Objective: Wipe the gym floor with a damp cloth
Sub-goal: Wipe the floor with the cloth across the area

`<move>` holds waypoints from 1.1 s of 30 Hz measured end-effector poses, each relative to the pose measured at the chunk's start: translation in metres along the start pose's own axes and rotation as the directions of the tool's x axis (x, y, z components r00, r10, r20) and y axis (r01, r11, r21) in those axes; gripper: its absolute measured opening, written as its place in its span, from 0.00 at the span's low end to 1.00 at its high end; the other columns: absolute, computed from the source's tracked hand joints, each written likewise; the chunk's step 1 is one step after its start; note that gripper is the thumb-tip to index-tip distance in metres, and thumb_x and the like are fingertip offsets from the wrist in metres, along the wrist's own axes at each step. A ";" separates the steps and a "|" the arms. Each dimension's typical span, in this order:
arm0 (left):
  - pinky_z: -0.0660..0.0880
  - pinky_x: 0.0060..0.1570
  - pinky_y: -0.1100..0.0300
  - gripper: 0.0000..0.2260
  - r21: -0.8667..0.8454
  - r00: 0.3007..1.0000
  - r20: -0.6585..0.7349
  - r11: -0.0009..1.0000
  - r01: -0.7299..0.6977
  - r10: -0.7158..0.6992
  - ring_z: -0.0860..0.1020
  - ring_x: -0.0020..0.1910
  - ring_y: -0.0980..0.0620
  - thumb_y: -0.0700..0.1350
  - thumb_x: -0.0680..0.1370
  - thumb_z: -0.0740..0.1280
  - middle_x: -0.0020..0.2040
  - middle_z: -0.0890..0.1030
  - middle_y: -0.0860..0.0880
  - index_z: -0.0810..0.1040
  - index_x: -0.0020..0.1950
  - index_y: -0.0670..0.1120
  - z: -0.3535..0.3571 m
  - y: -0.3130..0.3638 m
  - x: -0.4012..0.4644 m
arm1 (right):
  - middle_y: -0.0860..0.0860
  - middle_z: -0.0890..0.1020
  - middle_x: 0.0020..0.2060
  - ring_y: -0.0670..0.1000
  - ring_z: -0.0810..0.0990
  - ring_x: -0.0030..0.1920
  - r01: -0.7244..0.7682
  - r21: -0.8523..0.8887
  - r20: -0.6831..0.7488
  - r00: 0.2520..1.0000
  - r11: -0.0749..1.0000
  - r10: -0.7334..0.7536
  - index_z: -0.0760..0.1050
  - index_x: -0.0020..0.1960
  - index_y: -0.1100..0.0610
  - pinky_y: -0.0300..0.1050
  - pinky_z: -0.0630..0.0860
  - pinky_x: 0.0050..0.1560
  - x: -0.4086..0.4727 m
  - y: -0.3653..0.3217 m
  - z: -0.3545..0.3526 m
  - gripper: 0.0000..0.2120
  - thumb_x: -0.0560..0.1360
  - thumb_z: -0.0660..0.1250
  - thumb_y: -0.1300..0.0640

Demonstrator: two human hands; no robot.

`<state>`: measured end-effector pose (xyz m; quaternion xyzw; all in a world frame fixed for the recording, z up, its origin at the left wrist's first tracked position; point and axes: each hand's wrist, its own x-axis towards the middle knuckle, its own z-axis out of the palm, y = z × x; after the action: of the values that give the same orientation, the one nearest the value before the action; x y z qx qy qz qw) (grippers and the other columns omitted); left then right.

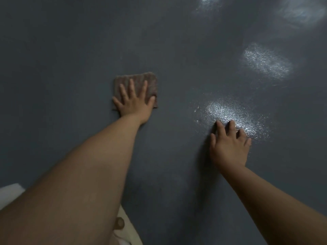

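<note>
Dark grey gym floor (70, 50) fills the view, with shiny patches of reflected light toward its far right. A folded brown cloth (139, 79) lies near the middle, pinned flat under the left hand (133, 101), fingers spread straight. The right hand (229, 144) rests apart on the bare floor, fingers slightly bent, holding nothing. The cloth looks soft, limp and light; palm pressure from above should steer it better than pinching an edge.

Gym-like indoor space: dark textured floor (70, 50), glossy light reflections (267, 62).
</note>
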<state>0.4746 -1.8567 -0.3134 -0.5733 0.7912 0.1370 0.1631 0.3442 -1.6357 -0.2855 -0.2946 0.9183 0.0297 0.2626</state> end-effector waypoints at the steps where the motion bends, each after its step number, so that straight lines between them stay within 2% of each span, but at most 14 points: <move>1: 0.41 0.69 0.33 0.28 -0.023 0.998 -0.006 0.998 0.066 -0.067 0.37 0.76 0.41 0.63 0.80 0.48 0.78 0.38 0.50 0.40 0.76 0.61 0.002 -0.016 -0.005 | 0.52 0.46 0.77 0.61 0.45 0.76 0.000 0.001 0.002 1.000 1.000 0.000 0.48 0.77 0.45 0.60 0.42 0.73 -0.001 0.000 0.001 0.25 0.81 0.48 0.45; 6: 0.41 0.69 0.33 0.28 -0.131 0.937 0.005 0.929 0.347 -0.349 0.36 0.75 0.41 0.63 0.80 0.48 0.78 0.38 0.49 0.41 0.77 0.61 0.018 -0.048 -0.041 | 0.53 0.43 0.77 0.62 0.42 0.75 0.015 -0.028 0.007 1.000 0.999 -0.015 0.46 0.78 0.46 0.60 0.40 0.73 -0.008 -0.004 0.004 0.26 0.81 0.47 0.44; 9: 0.40 0.68 0.31 0.28 -0.190 0.910 0.043 0.891 0.412 -0.411 0.35 0.75 0.38 0.63 0.80 0.49 0.77 0.35 0.46 0.41 0.77 0.60 0.024 -0.026 -0.055 | 0.54 0.42 0.77 0.62 0.42 0.75 0.068 -0.047 0.008 0.998 0.997 -0.068 0.47 0.77 0.47 0.59 0.40 0.73 -0.018 -0.008 0.009 0.26 0.81 0.47 0.45; 11: 0.39 0.67 0.30 0.29 -0.155 0.947 0.050 0.934 0.321 -0.317 0.35 0.74 0.36 0.62 0.80 0.50 0.77 0.35 0.45 0.41 0.77 0.59 0.032 0.001 -0.073 | 0.54 0.40 0.77 0.62 0.42 0.75 0.102 -0.058 0.022 0.995 0.993 -0.101 0.45 0.78 0.47 0.58 0.40 0.73 -0.025 -0.011 0.014 0.27 0.81 0.47 0.44; 13: 0.37 0.65 0.30 0.29 -0.079 0.992 0.061 0.990 0.117 -0.112 0.34 0.74 0.36 0.62 0.80 0.50 0.77 0.34 0.44 0.40 0.77 0.60 0.041 0.028 -0.099 | 0.54 0.40 0.77 0.61 0.41 0.76 0.127 -0.057 0.036 0.991 0.990 -0.125 0.46 0.78 0.47 0.58 0.40 0.73 -0.032 -0.015 0.018 0.27 0.81 0.47 0.44; 16: 0.34 0.64 0.30 0.30 0.019 0.979 0.127 0.987 -0.162 0.158 0.32 0.73 0.36 0.63 0.79 0.50 0.76 0.32 0.45 0.37 0.76 0.61 0.047 0.043 -0.121 | 0.54 0.40 0.77 0.62 0.41 0.75 0.165 -0.065 0.043 0.986 0.984 -0.163 0.46 0.77 0.46 0.57 0.40 0.73 -0.045 -0.018 0.024 0.27 0.81 0.47 0.44; 19: 0.36 0.66 0.31 0.29 0.060 0.965 0.140 0.971 -0.231 0.221 0.32 0.74 0.40 0.64 0.79 0.49 0.76 0.33 0.47 0.37 0.75 0.62 0.040 0.021 -0.106 | 0.54 0.40 0.77 0.62 0.41 0.75 0.195 -0.094 0.064 0.980 0.976 -0.189 0.45 0.77 0.45 0.58 0.40 0.73 -0.056 -0.018 0.031 0.26 0.81 0.47 0.43; 21: 0.37 0.67 0.31 0.29 0.028 0.988 0.118 0.994 -0.107 0.103 0.33 0.74 0.40 0.64 0.79 0.48 0.77 0.34 0.48 0.37 0.76 0.61 0.038 -0.006 -0.097 | 0.54 0.40 0.77 0.62 0.41 0.75 0.184 -0.111 0.089 0.981 0.977 -0.174 0.45 0.77 0.44 0.58 0.41 0.73 -0.062 -0.015 0.032 0.26 0.81 0.47 0.43; 23: 0.39 0.68 0.32 0.29 -0.066 0.986 0.085 0.987 0.147 -0.142 0.34 0.75 0.40 0.64 0.80 0.48 0.77 0.35 0.48 0.38 0.76 0.61 0.039 -0.034 -0.095 | 0.54 0.40 0.77 0.63 0.42 0.75 0.173 -0.120 0.104 0.982 0.978 -0.161 0.44 0.77 0.44 0.59 0.41 0.73 -0.066 -0.011 0.032 0.26 0.81 0.47 0.43; 25: 0.39 0.69 0.33 0.29 -0.163 0.923 0.095 0.909 0.383 -0.372 0.34 0.75 0.40 0.64 0.79 0.47 0.77 0.35 0.48 0.40 0.76 0.60 0.040 -0.056 -0.099 | 0.54 0.40 0.77 0.63 0.43 0.75 0.169 -0.125 0.116 0.981 0.978 -0.155 0.44 0.77 0.44 0.59 0.42 0.73 -0.071 -0.007 0.030 0.26 0.81 0.46 0.43; 27: 0.38 0.69 0.34 0.29 -0.239 0.853 0.134 0.819 0.522 -0.505 0.34 0.75 0.40 0.64 0.80 0.47 0.77 0.35 0.47 0.39 0.77 0.60 0.041 -0.063 -0.104 | 0.54 0.40 0.77 0.64 0.44 0.75 0.171 -0.131 0.129 0.980 0.977 -0.154 0.44 0.77 0.44 0.59 0.42 0.73 -0.077 -0.002 0.030 0.26 0.81 0.46 0.43; 29: 0.37 0.69 0.35 0.28 -0.262 0.827 0.143 0.785 0.562 -0.544 0.34 0.74 0.38 0.63 0.80 0.46 0.77 0.34 0.45 0.39 0.77 0.59 0.045 -0.056 -0.112 | 0.54 0.40 0.77 0.64 0.43 0.75 0.177 -0.139 0.157 0.975 0.974 -0.155 0.43 0.77 0.43 0.59 0.42 0.73 -0.082 0.003 0.032 0.26 0.81 0.46 0.43; 30: 0.37 0.69 0.35 0.29 -0.251 0.835 0.138 0.797 0.549 -0.532 0.34 0.74 0.38 0.63 0.80 0.46 0.77 0.34 0.45 0.39 0.77 0.58 0.047 -0.049 -0.119 | 0.54 0.40 0.77 0.64 0.43 0.75 0.180 -0.140 0.170 0.973 0.974 -0.156 0.43 0.77 0.43 0.59 0.43 0.73 -0.083 0.005 0.034 0.26 0.81 0.47 0.43; 33: 0.38 0.70 0.36 0.29 -0.172 0.916 0.114 0.901 0.399 -0.384 0.35 0.74 0.37 0.62 0.80 0.48 0.77 0.34 0.43 0.39 0.77 0.57 0.062 -0.024 -0.158 | 0.53 0.40 0.77 0.63 0.44 0.75 0.192 -0.131 0.168 0.971 0.973 -0.169 0.43 0.77 0.43 0.59 0.43 0.73 -0.088 0.010 0.037 0.26 0.81 0.48 0.44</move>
<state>0.5494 -1.7024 -0.3051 -0.7279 0.6359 0.1992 0.1618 0.4165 -1.5734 -0.2739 -0.3923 0.8597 0.0957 0.3127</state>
